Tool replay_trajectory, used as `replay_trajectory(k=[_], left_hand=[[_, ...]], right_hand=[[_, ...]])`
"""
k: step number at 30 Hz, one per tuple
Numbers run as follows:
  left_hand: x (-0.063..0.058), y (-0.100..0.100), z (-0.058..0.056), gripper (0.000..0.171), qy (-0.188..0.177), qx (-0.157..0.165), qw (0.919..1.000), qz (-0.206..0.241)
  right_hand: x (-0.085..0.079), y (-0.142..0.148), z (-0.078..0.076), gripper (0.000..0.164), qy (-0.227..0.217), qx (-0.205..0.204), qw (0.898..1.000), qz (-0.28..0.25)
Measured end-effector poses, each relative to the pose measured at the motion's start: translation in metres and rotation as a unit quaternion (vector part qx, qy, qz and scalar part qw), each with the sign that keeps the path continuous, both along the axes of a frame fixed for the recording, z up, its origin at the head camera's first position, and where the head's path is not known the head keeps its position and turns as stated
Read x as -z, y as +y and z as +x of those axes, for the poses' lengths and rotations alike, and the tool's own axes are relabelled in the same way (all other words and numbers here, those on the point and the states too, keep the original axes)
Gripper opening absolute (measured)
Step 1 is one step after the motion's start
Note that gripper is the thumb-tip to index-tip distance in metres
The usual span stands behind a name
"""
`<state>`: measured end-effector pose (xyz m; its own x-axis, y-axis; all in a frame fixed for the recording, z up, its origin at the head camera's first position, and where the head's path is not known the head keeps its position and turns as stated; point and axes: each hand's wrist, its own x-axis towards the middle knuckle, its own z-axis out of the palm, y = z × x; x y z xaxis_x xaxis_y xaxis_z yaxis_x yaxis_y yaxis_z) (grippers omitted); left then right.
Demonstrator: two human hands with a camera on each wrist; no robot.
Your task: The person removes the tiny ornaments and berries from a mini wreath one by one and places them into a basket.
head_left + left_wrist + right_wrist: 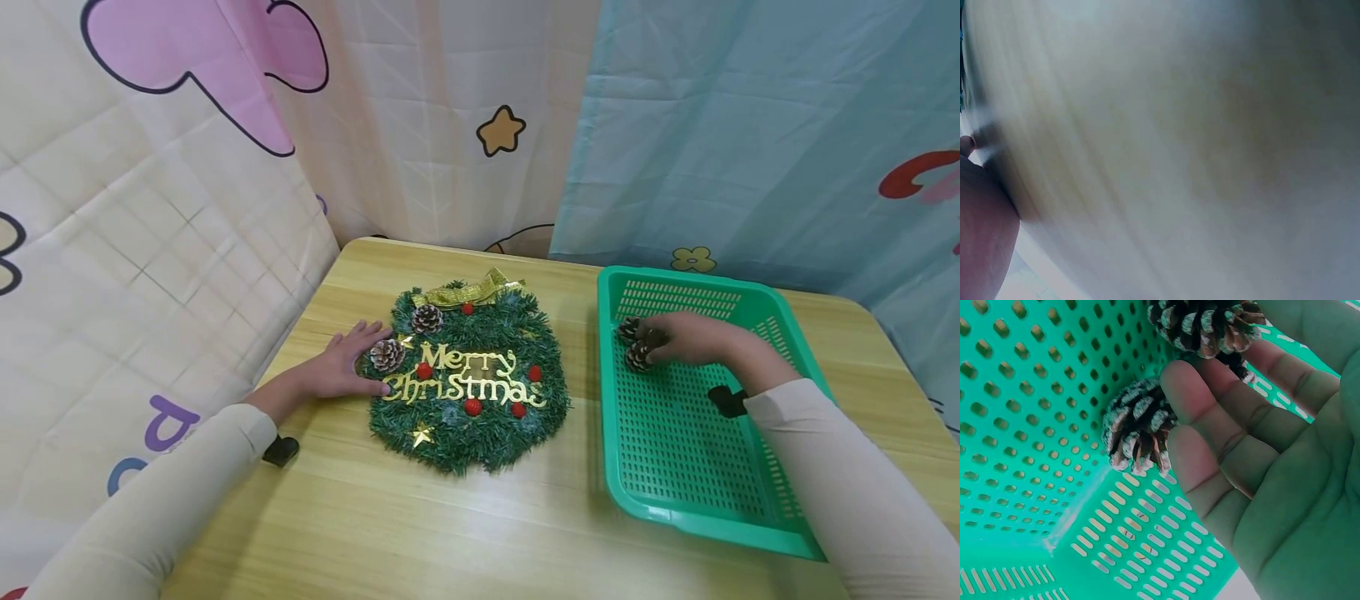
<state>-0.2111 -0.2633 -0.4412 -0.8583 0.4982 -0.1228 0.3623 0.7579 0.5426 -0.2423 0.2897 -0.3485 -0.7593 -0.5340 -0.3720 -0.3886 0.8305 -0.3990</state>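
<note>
On the table lies a green tinsel wreath (480, 446) with gold "Merry Christmas" lettering (465, 375), red balls, gold stars and a gold ribbon (468, 292). My left hand (347, 362) rests at its left edge with fingers spread, thumb by the lettering, next to a snow-tipped pine cone (387, 356). Another pine cone (427, 318) sits higher on the wreath. Inside the green basket (611, 417), my right hand (693, 337) pinches a pine cone (1207, 325) between thumb and fingers. Below it, another pine cone (1138, 428) lies against the basket wall, touching or close to the fingertips.
The wood-grain table (322, 500) carries the wreath at left and the perforated basket at right. Printed curtains (450, 125) hang behind and to the left. Dark wrist devices show under both forearms. The left wrist view is mostly blurred tabletop (1147, 156).
</note>
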Motion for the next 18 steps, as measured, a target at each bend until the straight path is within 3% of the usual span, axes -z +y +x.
replay_trajectory(k=[7,18], left_hand=[[0.0,0.0,0.0,0.103,0.001,0.0,1.0,0.002],[0.001,-0.001,0.001,0.103,0.003,-0.001,1.0,0.007]], right_hand=[[-0.007,0.002,0.0,0.049,0.013,0.005,1.0,0.005],[-0.016,-0.001,0.002,0.042,0.024,0.005,1.0,-0.015]])
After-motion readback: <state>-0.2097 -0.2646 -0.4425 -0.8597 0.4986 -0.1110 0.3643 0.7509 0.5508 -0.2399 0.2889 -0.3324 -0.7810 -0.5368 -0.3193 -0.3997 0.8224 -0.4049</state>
